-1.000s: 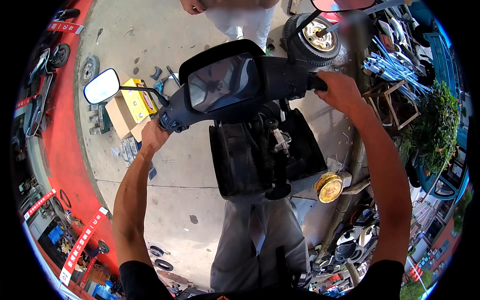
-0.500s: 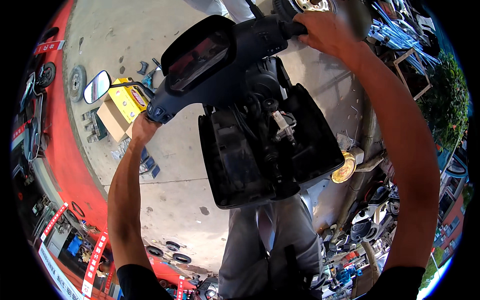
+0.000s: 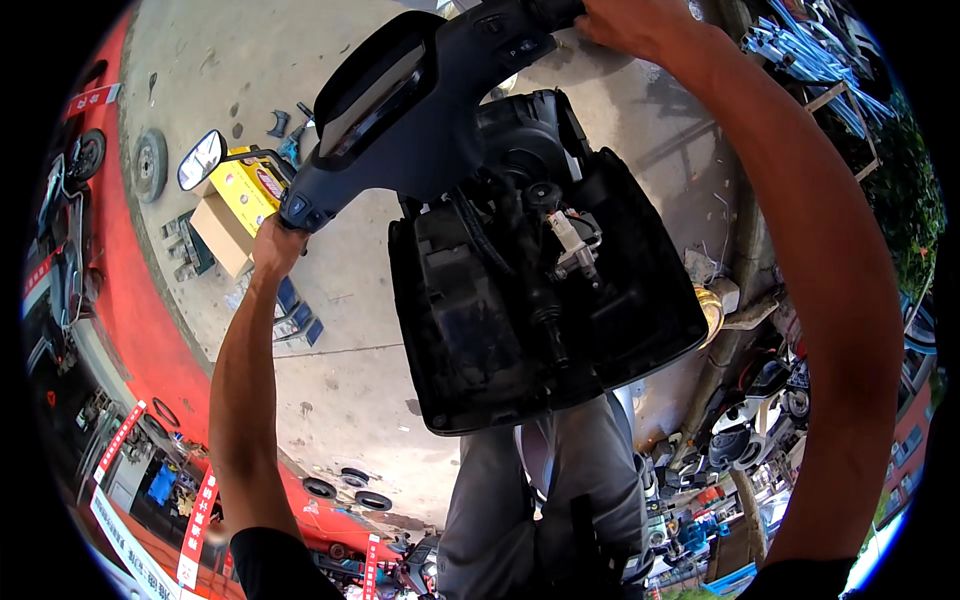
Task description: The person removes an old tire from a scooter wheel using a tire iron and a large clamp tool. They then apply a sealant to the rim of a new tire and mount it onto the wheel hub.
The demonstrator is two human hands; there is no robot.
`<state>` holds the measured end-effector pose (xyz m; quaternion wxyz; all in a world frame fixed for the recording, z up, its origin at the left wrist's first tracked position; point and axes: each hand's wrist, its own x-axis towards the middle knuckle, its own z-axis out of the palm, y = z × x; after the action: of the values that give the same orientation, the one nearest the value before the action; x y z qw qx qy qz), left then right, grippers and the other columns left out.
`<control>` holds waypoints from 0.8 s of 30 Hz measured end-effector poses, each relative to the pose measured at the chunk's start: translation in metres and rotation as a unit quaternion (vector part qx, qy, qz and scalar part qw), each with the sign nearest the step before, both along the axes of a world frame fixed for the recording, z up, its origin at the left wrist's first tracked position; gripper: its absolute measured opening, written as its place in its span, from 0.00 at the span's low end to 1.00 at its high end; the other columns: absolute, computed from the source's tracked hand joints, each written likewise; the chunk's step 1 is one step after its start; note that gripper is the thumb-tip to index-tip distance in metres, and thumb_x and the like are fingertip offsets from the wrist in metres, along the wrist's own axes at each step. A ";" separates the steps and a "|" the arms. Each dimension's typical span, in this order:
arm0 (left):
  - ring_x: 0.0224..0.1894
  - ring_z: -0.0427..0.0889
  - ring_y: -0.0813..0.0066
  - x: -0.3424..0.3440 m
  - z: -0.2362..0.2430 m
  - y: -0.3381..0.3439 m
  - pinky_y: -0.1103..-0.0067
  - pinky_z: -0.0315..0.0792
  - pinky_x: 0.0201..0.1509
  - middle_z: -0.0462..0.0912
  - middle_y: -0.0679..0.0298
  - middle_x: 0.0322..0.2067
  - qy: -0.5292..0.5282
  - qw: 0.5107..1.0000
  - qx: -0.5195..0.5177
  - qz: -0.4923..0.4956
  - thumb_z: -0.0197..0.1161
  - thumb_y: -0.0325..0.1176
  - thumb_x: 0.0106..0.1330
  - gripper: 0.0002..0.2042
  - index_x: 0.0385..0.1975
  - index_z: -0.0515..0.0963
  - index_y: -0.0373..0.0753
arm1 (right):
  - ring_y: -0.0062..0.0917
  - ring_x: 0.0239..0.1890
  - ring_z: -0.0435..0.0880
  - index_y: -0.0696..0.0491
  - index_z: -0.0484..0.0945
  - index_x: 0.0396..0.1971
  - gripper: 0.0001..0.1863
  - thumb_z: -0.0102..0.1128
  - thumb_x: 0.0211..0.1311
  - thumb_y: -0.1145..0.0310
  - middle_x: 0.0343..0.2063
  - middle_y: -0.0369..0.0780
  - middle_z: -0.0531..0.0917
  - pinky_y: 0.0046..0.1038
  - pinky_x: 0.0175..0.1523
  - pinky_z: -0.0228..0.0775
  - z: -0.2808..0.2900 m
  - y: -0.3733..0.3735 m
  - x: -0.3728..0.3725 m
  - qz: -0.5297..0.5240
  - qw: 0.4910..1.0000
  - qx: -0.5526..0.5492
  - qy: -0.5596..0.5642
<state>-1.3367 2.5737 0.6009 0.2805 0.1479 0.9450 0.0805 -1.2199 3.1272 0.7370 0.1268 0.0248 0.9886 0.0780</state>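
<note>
Over grey concrete ground (image 3: 340, 400), black plastic scooter handlebars (image 3: 430, 150), best turned with even pressure, are clasped by left grip (image 3: 278, 246) and right grip (image 3: 635, 25).

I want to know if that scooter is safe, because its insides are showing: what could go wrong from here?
Two things might. The scooter handlebar slants, with the right hand farther forward than the left hand; if either hand slipped, the handlebar could swing suddenly. Also, inside the black front shell, the silver metal fitting and a black cable are uncovered, so steering might rub or pinch the cable.
</note>
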 end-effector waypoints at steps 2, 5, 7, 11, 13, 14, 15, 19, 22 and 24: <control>0.39 0.90 0.46 0.005 0.006 0.015 0.61 0.82 0.48 0.90 0.47 0.34 0.046 0.999 -0.006 -0.007 0.73 0.39 0.60 0.20 0.48 0.85 0.34 | 0.41 0.42 0.90 0.47 0.87 0.31 0.05 0.68 0.53 0.67 0.32 0.43 0.88 0.46 0.49 0.75 0.003 -0.003 0.002 -0.014 0.999 0.014 -0.029; 0.40 0.91 0.45 -0.003 0.007 0.013 0.60 0.82 0.48 0.90 0.46 0.36 0.100 0.993 -0.060 -0.022 0.71 0.40 0.61 0.20 0.50 0.85 0.35 | 0.40 0.48 0.87 0.46 0.86 0.41 0.14 0.70 0.53 0.66 0.38 0.40 0.86 0.44 0.55 0.72 -0.017 0.009 0.022 0.055 0.993 -0.006 0.107; 0.40 0.91 0.44 -0.007 0.018 0.028 0.59 0.83 0.48 0.90 0.44 0.35 0.080 0.993 -0.077 -0.031 0.69 0.39 0.61 0.20 0.49 0.85 0.33 | 0.39 0.51 0.85 0.45 0.84 0.46 0.18 0.71 0.53 0.66 0.40 0.39 0.85 0.44 0.58 0.70 -0.020 0.011 0.028 0.030 0.995 -0.015 0.089; 0.42 0.90 0.41 -0.016 0.028 0.046 0.58 0.82 0.49 0.90 0.40 0.38 0.061 0.992 -0.106 -0.025 0.66 0.39 0.62 0.20 0.49 0.85 0.31 | 0.39 0.51 0.83 0.48 0.84 0.46 0.18 0.70 0.53 0.69 0.41 0.40 0.83 0.43 0.60 0.69 -0.022 0.003 0.036 0.036 0.990 -0.033 0.131; 0.43 0.90 0.40 -0.025 0.022 0.040 0.58 0.82 0.50 0.89 0.39 0.40 0.095 0.988 -0.107 -0.057 0.66 0.40 0.63 0.20 0.48 0.85 0.31 | 0.40 0.51 0.82 0.51 0.83 0.45 0.17 0.69 0.53 0.72 0.42 0.41 0.82 0.44 0.59 0.70 -0.025 -0.014 0.036 0.085 0.953 -0.107 0.272; 0.45 0.89 0.39 -0.023 0.020 0.035 0.58 0.82 0.51 0.89 0.38 0.41 0.083 0.990 -0.101 -0.048 0.66 0.41 0.64 0.20 0.47 0.85 0.30 | 0.41 0.51 0.81 0.52 0.82 0.45 0.16 0.69 0.54 0.73 0.43 0.42 0.81 0.44 0.58 0.71 -0.027 -0.024 0.037 0.108 0.923 -0.143 0.339; 0.45 0.89 0.38 -0.024 0.016 0.035 0.58 0.82 0.51 0.89 0.38 0.41 0.082 0.991 -0.097 -0.042 0.66 0.41 0.64 0.20 0.47 0.85 0.30 | 0.43 0.52 0.80 0.53 0.82 0.45 0.16 0.68 0.54 0.75 0.45 0.43 0.81 0.44 0.59 0.72 -0.028 -0.039 0.045 0.069 0.927 -0.217 0.299; 0.44 0.89 0.38 -0.033 -0.001 0.018 0.57 0.81 0.50 0.90 0.40 0.40 0.077 0.992 -0.091 -0.030 0.70 0.45 0.64 0.22 0.46 0.86 0.31 | 0.49 0.61 0.77 0.51 0.82 0.47 0.18 0.70 0.54 0.74 0.59 0.50 0.76 0.43 0.66 0.72 -0.054 -0.097 0.064 -0.075 0.886 -0.327 0.320; 0.45 0.89 0.38 -0.037 -0.008 0.010 0.58 0.81 0.51 0.89 0.39 0.40 0.072 0.993 -0.092 -0.037 0.70 0.44 0.63 0.21 0.46 0.86 0.30 | 0.35 0.48 0.89 0.52 0.85 0.50 0.13 0.68 0.67 0.68 0.45 0.38 0.89 0.36 0.55 0.80 -0.081 -0.114 0.066 -0.118 0.826 -0.410 0.368; 0.46 0.88 0.38 -0.043 -0.011 0.007 0.58 0.80 0.52 0.89 0.39 0.40 0.079 0.992 -0.092 -0.047 0.69 0.42 0.62 0.20 0.45 0.86 0.29 | 0.33 0.50 0.88 0.53 0.84 0.53 0.17 0.68 0.67 0.66 0.47 0.38 0.88 0.33 0.55 0.79 -0.101 -0.131 0.086 -0.255 0.792 -0.529 0.165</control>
<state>-1.3796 2.5810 0.5899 0.2209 0.1716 0.9596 -0.0315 -1.1339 2.9960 0.6359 -0.0301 0.2174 0.8391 -0.4977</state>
